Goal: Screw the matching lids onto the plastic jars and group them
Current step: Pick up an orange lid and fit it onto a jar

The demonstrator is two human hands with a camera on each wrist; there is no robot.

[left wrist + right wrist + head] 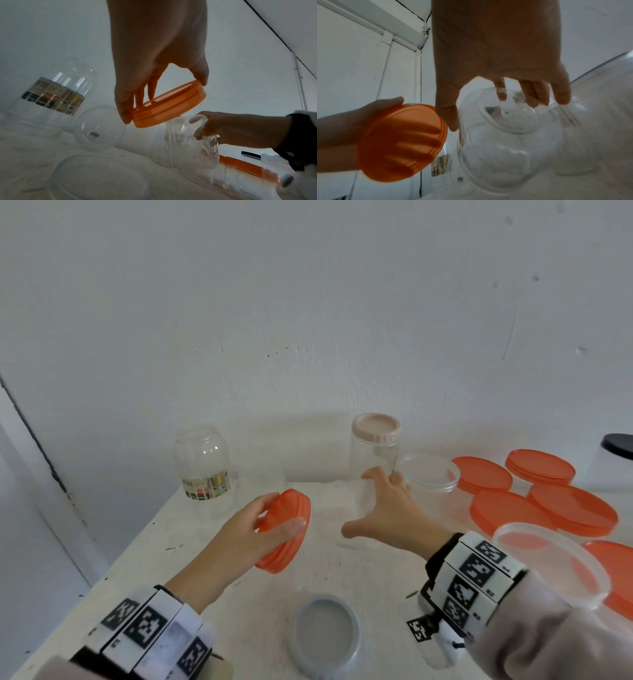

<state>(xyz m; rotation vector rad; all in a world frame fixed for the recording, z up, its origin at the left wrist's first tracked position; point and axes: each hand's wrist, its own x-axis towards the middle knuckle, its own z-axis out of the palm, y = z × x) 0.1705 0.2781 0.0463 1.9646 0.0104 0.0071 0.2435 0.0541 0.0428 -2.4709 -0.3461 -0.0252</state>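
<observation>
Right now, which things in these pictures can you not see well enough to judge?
- Clear jar under the right hand: nearly invisible in the head view; blurred in both wrist views, so its grip is unclear.
- Jar threads: not legible; the fit of the orange lid in the left hand cannot be judged.
- Black-lidded container: cut off by the head view's right edge.
- Label on the upturned jar: too small to read.

Left hand point(239, 539) curled, gripping; right hand point(390, 515) spread, fingertips grasping.

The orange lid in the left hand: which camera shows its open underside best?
The left wrist view: the orange lid shows its hollow inside and ribbed rim there. The head view and right wrist view show only its top.
</observation>
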